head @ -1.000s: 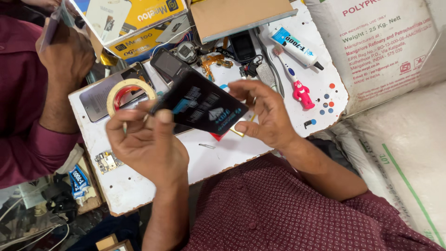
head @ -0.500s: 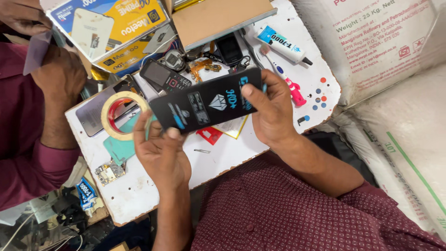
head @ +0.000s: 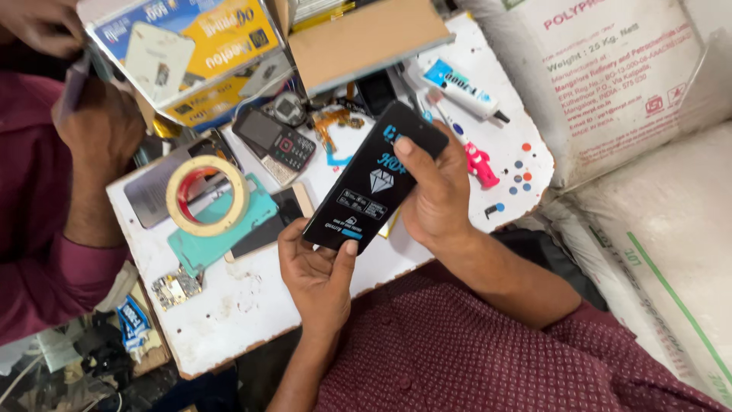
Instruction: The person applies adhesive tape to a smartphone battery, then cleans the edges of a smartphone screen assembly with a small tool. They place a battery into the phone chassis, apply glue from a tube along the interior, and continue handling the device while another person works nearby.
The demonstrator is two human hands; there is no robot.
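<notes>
Holding the flat black rectangular packet [head: 375, 181] tilted above the white worktable [head: 252, 305], the left hand [head: 316, 271] pinches its near bottom corner and the right hand [head: 436, 200] grips its far top edge, so its printed front faces up, with the cream tape ring [head: 207, 195] further left of the left hand.

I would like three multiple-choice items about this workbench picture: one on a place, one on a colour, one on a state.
1. Where does the tape roll lie?
A. on the white board, beside the teal sheet
B. on the sack
C. in the cardboard box

2. What colour is the flat packet mainly?
A. yellow
B. black
C. pink

3. How is the packet held?
A. by one hand only
B. it lies free on the board
C. by both hands, one at each end

Answers:
1 A: the roll rests on the board, partly over the teal sheet.
2 B: its face is black.
3 C: left hand below, right hand above.
</notes>
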